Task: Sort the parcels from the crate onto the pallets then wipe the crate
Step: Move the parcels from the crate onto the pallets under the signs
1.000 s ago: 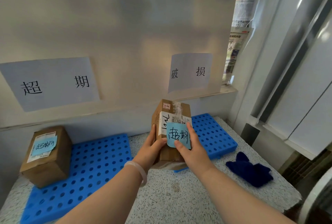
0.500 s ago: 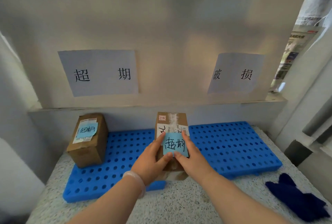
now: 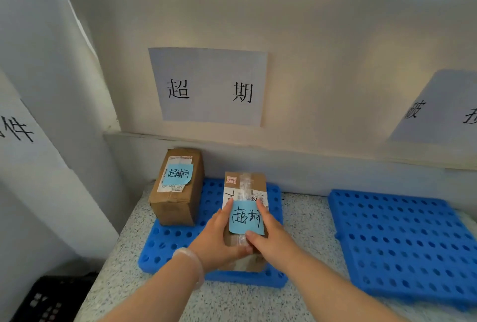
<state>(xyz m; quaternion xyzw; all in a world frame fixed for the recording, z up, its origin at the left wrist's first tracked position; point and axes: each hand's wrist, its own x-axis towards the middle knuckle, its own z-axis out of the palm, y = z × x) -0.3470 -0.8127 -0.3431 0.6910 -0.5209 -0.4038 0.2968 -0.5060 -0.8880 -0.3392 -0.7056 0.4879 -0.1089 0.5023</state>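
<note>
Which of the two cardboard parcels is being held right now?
The nearer parcel, gripped by left hand and right hand; the other parcel stands untouched, back left on the pallet.

Near parcel [image 3: 245,190]: brown cardboard, white label, small red stamp, pale blue note [image 3: 246,218] with black handwriting. Far parcel [image 3: 180,205]: same brown, white label, pale blue slip [image 3: 178,174] also inked black. Left pallet [image 3: 165,244] and right pallet [image 3: 402,239]: bright blue, regular grid of round holes. Counter [image 3: 304,221]: grey-white speckle. Wall sign [image 3: 209,87]: white paper, black characters. Crate [image 3: 49,298]: black.
</note>
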